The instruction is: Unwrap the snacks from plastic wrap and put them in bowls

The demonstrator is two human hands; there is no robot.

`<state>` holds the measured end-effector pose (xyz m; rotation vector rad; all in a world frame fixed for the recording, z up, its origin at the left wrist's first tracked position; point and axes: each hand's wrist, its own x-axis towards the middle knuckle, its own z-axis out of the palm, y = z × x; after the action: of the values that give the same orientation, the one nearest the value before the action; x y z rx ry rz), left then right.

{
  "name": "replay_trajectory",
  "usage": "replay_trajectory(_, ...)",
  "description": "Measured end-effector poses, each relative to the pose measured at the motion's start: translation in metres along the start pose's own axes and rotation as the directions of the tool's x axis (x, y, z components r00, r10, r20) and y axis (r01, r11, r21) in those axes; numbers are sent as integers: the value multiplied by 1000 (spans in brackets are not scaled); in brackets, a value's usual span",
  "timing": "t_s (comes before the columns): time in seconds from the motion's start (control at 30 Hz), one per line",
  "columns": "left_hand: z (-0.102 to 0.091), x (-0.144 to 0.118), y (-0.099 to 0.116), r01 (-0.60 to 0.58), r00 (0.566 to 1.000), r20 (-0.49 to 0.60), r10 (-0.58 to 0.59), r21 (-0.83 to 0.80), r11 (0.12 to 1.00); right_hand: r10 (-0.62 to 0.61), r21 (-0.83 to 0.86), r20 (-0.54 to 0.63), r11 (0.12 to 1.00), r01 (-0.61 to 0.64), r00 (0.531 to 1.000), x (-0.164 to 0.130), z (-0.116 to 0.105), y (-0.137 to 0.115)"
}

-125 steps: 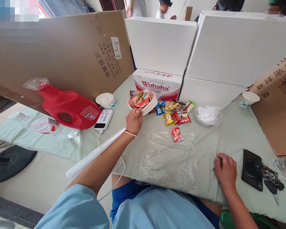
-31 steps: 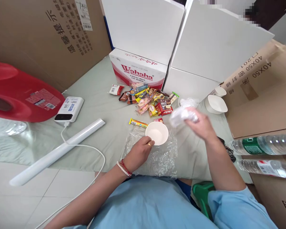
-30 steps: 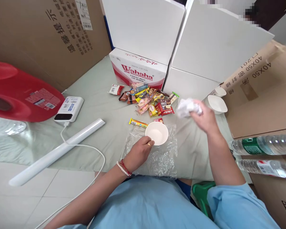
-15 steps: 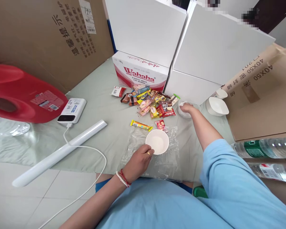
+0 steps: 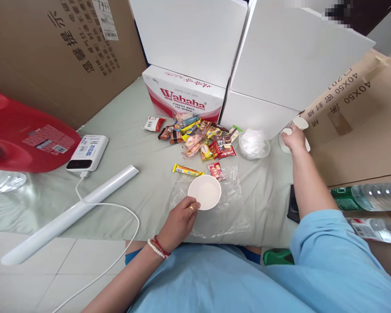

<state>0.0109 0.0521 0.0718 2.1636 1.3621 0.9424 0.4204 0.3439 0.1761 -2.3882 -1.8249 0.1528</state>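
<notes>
My left hand (image 5: pixel 181 217) is closed on the near-left rim of a round white bowl (image 5: pixel 204 192). The bowl stands upright over a crumpled clear plastic sheet (image 5: pixel 221 221). At the right, my right hand (image 5: pixel 294 138) reaches down over a white squarish container (image 5: pixel 285 148), its fingertips hidden at the container. A smaller white cup (image 5: pixel 300 122) stands just behind it. Between the hands lies a pile of wrapped snacks (image 5: pixel 203 139). A yellow wrapped bar (image 5: pixel 188 170) and a red packet (image 5: pixel 216 171) lie nearer the bowl. To the right of the pile is a clear bowl (image 5: pixel 263 153) of whitish, translucent pieces.
A Wahaha carton (image 5: pixel 185 93) and white boxes (image 5: pixel 267 56) stand behind the snacks. Cardboard boxes (image 5: pixel 68 48) flank both sides. On the left are a red jug (image 5: pixel 35 134), a white cabled device (image 5: pixel 88 152) and a long white bar (image 5: pixel 74 213). Water bottles (image 5: pixel 374 195) lie at right.
My right hand has moved right, from the clear bowl to the white squarish container. My left hand still holds the round bowl. The whole view has shifted slightly.
</notes>
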Motion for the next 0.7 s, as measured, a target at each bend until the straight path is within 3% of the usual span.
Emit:
replay_trajectory(0.1, 5, -2, -2, -2, 1000, 18, 2, 50, 999, 161, -9, 6, 987, -161, 987, 0, 22, 26)
replay_trajectory(0.17, 6, -5, -2, -8, 1000, 13, 7, 79, 997, 204, -12, 25, 979, -204, 979, -4, 36, 38)
replay_trajectory(0.27, 6, -8, -2, -11, 1000, -5, 11, 94, 996, 203, -11, 7, 979, -203, 979, -14, 47, 51)
replay_trajectory(0.37, 8, -9, -3, 1, 999, -35, 2, 75, 997, 125, -54, -47, 990, -128, 991, -36, 51, 58)
replay_trajectory(0.47, 12, -7, -3, 35, 999, -43, -33, 46, 998, 15, -120, -60, 993, -22, 998, -76, 54, 63)
replay_trajectory(0.57, 14, -5, -3, 45, 998, -34, -44, 34, 998, -84, -121, 32, 989, 87, 996, -135, 53, 63)
replay_trajectory(0.63, 15, -3, -3, 37, 999, -24, -36, 39, 999, -179, -27, 68, 983, 181, 981, -177, 51, 55)
replay_trajectory(0.7, 16, -2, -3, 23, 1000, -7, -22, 47, 999, -290, 141, -18, 947, 289, 957, -217, 50, 38)
